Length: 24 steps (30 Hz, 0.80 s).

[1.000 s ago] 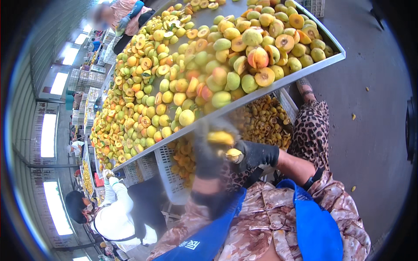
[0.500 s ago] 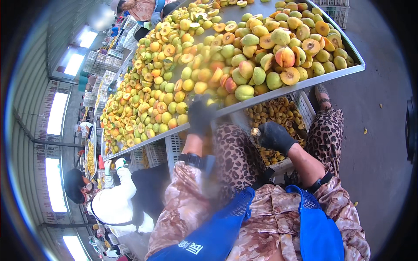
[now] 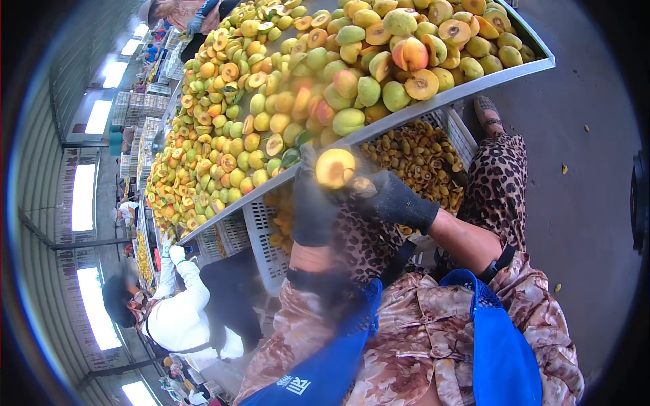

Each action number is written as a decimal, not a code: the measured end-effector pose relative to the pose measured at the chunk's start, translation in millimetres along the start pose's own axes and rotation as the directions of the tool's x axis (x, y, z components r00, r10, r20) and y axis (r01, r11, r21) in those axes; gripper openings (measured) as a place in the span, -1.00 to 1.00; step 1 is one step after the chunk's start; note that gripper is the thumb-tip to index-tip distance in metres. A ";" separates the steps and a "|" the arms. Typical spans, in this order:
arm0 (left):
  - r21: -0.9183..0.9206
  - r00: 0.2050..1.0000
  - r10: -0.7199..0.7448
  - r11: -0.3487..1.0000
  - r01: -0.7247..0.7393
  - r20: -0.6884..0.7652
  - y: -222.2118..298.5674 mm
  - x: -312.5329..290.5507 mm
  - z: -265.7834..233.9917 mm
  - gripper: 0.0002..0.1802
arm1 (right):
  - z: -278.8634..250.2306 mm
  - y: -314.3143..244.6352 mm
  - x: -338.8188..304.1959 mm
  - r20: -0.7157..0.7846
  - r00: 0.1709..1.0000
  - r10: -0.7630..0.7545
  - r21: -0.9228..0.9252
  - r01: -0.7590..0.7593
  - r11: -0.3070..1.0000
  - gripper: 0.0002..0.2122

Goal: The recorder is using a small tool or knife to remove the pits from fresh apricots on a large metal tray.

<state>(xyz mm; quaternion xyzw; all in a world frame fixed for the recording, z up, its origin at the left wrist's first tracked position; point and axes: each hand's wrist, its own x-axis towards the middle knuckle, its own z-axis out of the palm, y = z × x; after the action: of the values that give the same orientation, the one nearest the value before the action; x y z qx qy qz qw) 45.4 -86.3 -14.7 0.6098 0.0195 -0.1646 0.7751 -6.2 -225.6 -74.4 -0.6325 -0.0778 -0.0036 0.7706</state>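
My left hand (image 3: 313,210), in a dark grey glove, holds a peach half (image 3: 335,168) with its orange cut face turned up. Close beside it, my right hand (image 3: 404,201), gloved alike, is closed round a small tool (image 3: 363,186) with a rounded, pale brown end; the rest of it is hidden or blurred, so its exact kind is unclear. Both hands are just below the near rim of a metal-edged sorting table (image 3: 433,101). Green and yellow peaches (image 3: 349,122) are heaped on it, many cut in halves.
Under the table rim, a white crate (image 3: 462,135) of small yellow-brown fruit pieces (image 3: 416,159) sits between my legs. Another white slatted crate (image 3: 261,240) is to its left. A co-worker in white (image 3: 193,308) works at left; another person (image 3: 186,15) is across the table.
My left hand has come back from the table's rim and now shows a peach half. My right hand has moved left and up to meet it. The view has shifted slightly.
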 end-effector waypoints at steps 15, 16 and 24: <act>0.170 0.977 0.213 0.964 -0.205 -0.030 -7.6 -15.5 22.3 -0.48 | -2.5 -6.8 -13.4 0.106 0.985 0.139 0.145 -0.154 0.977 -0.51; 0.389 0.945 0.327 0.870 -0.304 0.007 -8.0 -19.7 23.3 -0.48 | -2.6 -8.0 -14.8 0.142 0.982 0.126 0.137 -0.146 0.980 -0.50; 0.235 0.951 0.264 0.946 -0.223 -0.160 -11.3 -32.1 34.4 -0.54 | 13.1 -11.5 -16.1 -0.032 0.991 0.129 0.057 -0.127 0.990 -0.51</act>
<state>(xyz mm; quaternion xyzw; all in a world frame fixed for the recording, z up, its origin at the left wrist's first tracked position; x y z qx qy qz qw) 6.0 -113.9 -9.2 0.7002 -0.0005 -0.0093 0.7139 -24.8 -216.6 -62.8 -0.6148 -0.0235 0.0368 0.7875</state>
